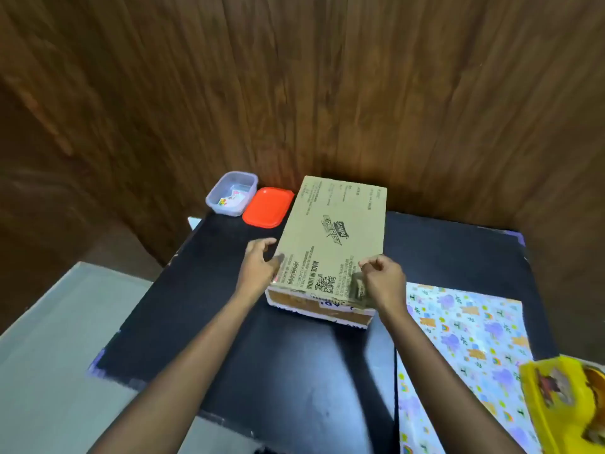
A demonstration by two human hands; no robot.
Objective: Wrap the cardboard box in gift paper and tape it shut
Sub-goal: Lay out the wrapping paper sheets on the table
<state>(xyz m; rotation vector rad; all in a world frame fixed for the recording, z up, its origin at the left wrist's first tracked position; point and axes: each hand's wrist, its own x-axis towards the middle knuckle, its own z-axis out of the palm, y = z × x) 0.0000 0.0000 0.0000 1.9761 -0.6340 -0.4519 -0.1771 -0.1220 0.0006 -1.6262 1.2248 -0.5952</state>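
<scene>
A flat printed cardboard box (pixel 330 237) lies on the black table (pixel 294 348), bare of paper. My left hand (pixel 258 267) rests against the box's near left corner with fingers spread. My right hand (pixel 383 280) sits on the near right corner, fingers curled over the edge; motion blur hides the exact grip. A sheet of gift paper (pixel 465 348) with purple, orange and rainbow prints lies flat on the table to the right of the box, apart from it.
A clear plastic tub (pixel 230 193) holding small colourful pieces and its red lid (pixel 268 207) stand at the table's far left. A yellow printed packet (pixel 566 401) lies at the near right on the paper. Wood-panelled walls enclose the table; grey floor shows at left.
</scene>
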